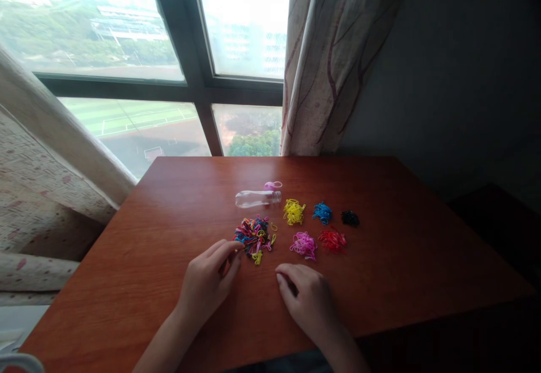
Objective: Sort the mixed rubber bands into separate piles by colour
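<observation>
A mixed heap of small coloured rubber bands (253, 235) lies near the middle of the table. At its lower left edge my left hand (209, 274) has thumb and forefinger closed in a pinch; a yellowish speck shows there, too small to name. My right hand (307, 291) rests low over the wood, right of and nearer than the heap, fingers curled and thumb against the forefinger; whatever they hold is hidden. Single-colour piles lie to the right: yellow bands (294, 212), blue bands (322, 213), black bands (350, 218), pink bands (303, 245) and red bands (333, 240).
Behind the heap a clear bottle (256, 199) lies on its side, with a pink looped cap (270, 186) just beyond its neck. The brown wooden table (380, 288) reaches the window (198, 88). Curtains (327, 57) hang on both sides.
</observation>
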A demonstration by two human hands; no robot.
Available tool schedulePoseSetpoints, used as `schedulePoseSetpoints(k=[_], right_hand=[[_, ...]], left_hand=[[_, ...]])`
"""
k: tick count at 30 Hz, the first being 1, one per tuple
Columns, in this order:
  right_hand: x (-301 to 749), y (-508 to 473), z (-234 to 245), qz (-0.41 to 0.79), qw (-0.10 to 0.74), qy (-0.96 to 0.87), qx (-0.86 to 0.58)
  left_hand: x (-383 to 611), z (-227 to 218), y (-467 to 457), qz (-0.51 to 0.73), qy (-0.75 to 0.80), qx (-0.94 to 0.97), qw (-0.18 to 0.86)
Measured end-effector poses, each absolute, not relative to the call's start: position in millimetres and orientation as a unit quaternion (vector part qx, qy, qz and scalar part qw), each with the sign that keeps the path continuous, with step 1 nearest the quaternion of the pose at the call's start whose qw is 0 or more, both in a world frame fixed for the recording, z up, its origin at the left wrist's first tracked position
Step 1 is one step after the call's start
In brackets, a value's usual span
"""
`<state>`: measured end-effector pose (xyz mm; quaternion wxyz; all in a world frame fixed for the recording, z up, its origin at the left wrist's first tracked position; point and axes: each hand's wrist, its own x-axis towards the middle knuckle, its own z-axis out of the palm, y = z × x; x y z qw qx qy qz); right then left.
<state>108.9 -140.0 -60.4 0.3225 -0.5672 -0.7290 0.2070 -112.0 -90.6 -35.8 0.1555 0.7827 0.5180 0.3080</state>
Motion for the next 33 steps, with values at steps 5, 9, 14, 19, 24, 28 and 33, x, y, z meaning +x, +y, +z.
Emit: schedulePoseSetpoints(k=[5, 9, 14, 19, 24, 28, 33], right_hand=[[106.5, -134.5, -60.9, 0.206, 0.318, -0.728, -0.571], [101.6, -126.3, -60.2, 0.198, 0.302, -0.728, -0.583], [98.6, -122.9, -61.2, 0.199, 0.302, -0.728, -0.582], [99.9, -125.0, -62.8, 0.206, 0.315, -0.728, -0.573], [100.3, -126.0, -61.4, 0.212, 0.314, -0.726, -0.573], [98.9, -126.6, -59.5, 0.206, 0.305, -0.728, -0.579], [90.1, -123.0, -53.9, 0.198, 0.272, -0.726, -0.6]], left_hand=[[-124.2, -43.9, -99.9, 0.298, 0.545, 0.771, 0.141], [-128.0, -49.0, -106.9, 0.281, 0.568, 0.764, 0.122], [-125.8, -49.4, -108.6, 0.259, 0.607, 0.746, 0.092], [-122.3, -47.2, -109.1, 0.229, 0.617, 0.749, 0.078], [-121.9, -46.3, -110.4, 0.204, 0.621, 0.753, 0.079], [-122.5, -47.4, -109.9, 0.195, 0.62, 0.755, 0.084], [-123.5, -48.1, -109.2, 0.191, 0.609, 0.763, 0.099]])
